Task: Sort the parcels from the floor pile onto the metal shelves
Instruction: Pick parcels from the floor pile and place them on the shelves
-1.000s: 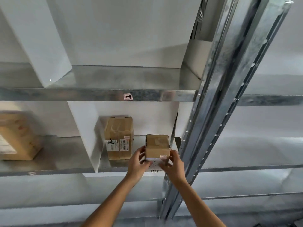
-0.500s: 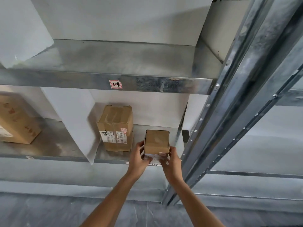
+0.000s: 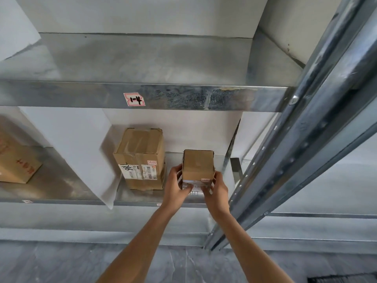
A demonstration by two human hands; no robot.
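Observation:
A small brown cardboard parcel (image 3: 198, 164) with a white label on its near face sits on the lower metal shelf (image 3: 140, 198), at the right end of the compartment. My left hand (image 3: 175, 185) grips its left side and my right hand (image 3: 216, 188) grips its right side, fingers curled round the near corners. A taller taped parcel (image 3: 140, 158) with a shipping label stands just to its left on the same shelf, apart from it.
The upper shelf (image 3: 183, 97) carries a "1-4" tag (image 3: 134, 99). A white divider panel (image 3: 81, 152) separates the compartment from one holding another brown box (image 3: 16, 162). A steel upright (image 3: 289, 152) runs diagonally at the right. Grey floor lies below.
The view has dropped and drawn closer to the shelf. The small parcel has moved further in onto the lower shelf, both hands still on it.

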